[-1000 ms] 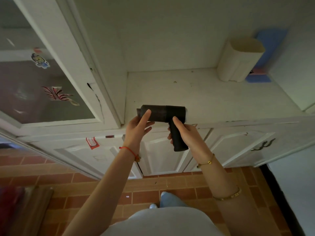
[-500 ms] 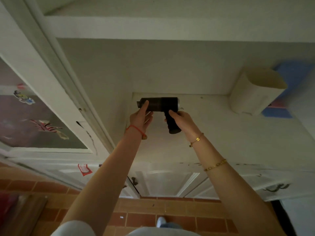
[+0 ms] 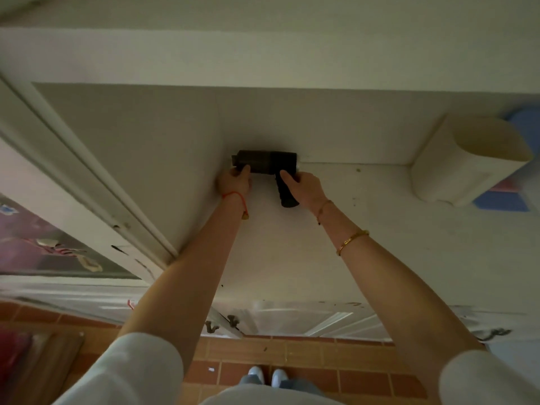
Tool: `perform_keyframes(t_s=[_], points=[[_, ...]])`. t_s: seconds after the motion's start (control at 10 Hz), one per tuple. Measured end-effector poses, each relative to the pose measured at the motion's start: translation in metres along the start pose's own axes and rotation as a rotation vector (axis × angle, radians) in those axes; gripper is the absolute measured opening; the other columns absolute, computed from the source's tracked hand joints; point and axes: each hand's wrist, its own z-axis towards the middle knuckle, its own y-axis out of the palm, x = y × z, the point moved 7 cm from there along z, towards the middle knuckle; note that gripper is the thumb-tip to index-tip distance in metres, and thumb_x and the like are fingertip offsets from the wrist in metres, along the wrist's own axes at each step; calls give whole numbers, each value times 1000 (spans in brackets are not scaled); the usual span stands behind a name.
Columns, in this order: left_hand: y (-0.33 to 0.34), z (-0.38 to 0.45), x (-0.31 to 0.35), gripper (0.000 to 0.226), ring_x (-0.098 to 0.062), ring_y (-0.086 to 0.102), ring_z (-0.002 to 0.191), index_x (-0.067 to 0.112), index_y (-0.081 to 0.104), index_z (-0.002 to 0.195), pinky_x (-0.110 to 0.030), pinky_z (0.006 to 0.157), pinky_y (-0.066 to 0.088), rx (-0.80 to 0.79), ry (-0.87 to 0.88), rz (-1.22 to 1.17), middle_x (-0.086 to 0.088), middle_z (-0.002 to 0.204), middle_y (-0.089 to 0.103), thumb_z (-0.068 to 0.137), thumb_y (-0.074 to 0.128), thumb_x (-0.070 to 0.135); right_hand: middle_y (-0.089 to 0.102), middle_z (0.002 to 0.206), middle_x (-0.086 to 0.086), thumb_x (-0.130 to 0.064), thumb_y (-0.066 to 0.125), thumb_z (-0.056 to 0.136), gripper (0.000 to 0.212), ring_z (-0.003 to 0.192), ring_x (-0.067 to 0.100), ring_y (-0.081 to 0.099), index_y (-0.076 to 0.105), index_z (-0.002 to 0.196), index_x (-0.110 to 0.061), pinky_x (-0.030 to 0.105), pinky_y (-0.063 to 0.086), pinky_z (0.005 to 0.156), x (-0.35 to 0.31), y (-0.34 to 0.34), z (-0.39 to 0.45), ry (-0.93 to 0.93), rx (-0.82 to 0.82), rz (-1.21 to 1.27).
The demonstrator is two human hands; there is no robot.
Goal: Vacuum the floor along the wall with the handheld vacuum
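Right hand (image 3: pixel 306 188) grip wraps the handheld vacuum (image 3: pixel 267 162) handle, left hand (image 3: pixel 235 182) pinches its barrel, steadying it against the surface's (image 3: pixel 380 244) back corner

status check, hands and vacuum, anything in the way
Left hand on vacuum nose, right hand at grip. Vacuum on cabinet shelf, not floor. Cream container sits right, apart.

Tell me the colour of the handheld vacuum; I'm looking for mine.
Black, or very dark grey, body and handle alike; the handheld vacuum shows best in the head view.
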Motion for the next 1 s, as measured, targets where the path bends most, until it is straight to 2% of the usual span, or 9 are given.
perform_keyframes(t_s=[0.1, 0.2, 0.4, 0.5, 0.6, 0.7, 0.8, 0.9, 1.0], points=[[0, 10, 1, 24, -30, 67, 79, -2, 71, 85, -48, 89, 57, 18, 62, 94, -22, 85, 72, 95, 64, 19, 39, 55, -1, -44, 52, 97, 54, 50, 9, 37, 33, 54, -17, 18, 27, 44, -4, 1, 9, -16, 27, -59], [0, 27, -11, 34, -40, 70, 96, -8, 72, 104, -51, 85, 57, 54, 63, 167, -28, 101, 72, 92, 66, 24, 35, 52, -1, -45, 56, 94, 57, 47, 9, 34, 30, 53, -16, 16, 28, 39, -4, 2, 16, -21, 89, -83], [2, 36, -20, 30, -40, 70, 96, -8, 72, 102, -49, 85, 57, 48, 66, 192, -28, 100, 72, 92, 65, 20, 37, 50, -2, -45, 61, 91, 57, 47, 7, 34, 31, 52, -16, 18, 24, 43, -6, 9, 21, -46, 178, -77], [6, 58, -39, 40, -40, 71, 95, -3, 71, 104, -52, 86, 57, 47, 81, 195, -28, 100, 72, 83, 62, 29, 39, 52, -2, -44, 63, 90, 54, 48, 7, 35, 34, 53, -17, 20, 25, 44, -7, 11, 22, -36, 194, -76], [3, 72, -49, 60, -37, 71, 99, 1, 69, 113, -49, 87, 57, 60, 118, 294, -24, 106, 72, 71, 52, 40, 41, 53, -2, -43, 65, 89, 52, 49, 6, 36, 36, 54, -17, 18, 26, 44, -6, 12, 21, -43, 195, -82], [-2, 20, -10, 39, -37, 66, 109, -3, 65, 120, -44, 94, 52, 6, 156, 437, -25, 116, 69, 90, 59, 21, 41, 54, -2, -44, 66, 88, 51, 50, 8, 37, 36, 56, -17, 21, 28, 45, -7, 13, 17, -45, 202, -86], [-5, 1, 2, 46, -35, 54, 129, -6, 51, 138, -34, 107, 37, 14, 239, 533, -25, 139, 56, 97, 55, 14, 46, 59, -1, -46, 64, 88, 47, 62, 15, 48, 43, 62, -14, 24, 32, 47, -6, 16, 16, -38, 201, -92], [-10, -12, 7, 54, -34, 53, 130, -4, 41, 146, -31, 110, 33, 6, 300, 570, -22, 147, 50, 97, 56, 13, 64, 81, 11, -49, 62, 89, 46, 81, 25, 61, 62, 87, -3, 31, 47, 65, -7, 15, 8, -35, 178, -127], [-9, -17, 6, 55, -36, 56, 125, 0, 42, 146, -36, 111, 38, -4, 375, 629, -20, 147, 50, 95, 57, 13, 65, 111, 15, -50, 61, 89, 55, 104, 28, 59, 61, 113, -1, 33, 46, 86, -6, 7, -3, -59, 244, -170]])
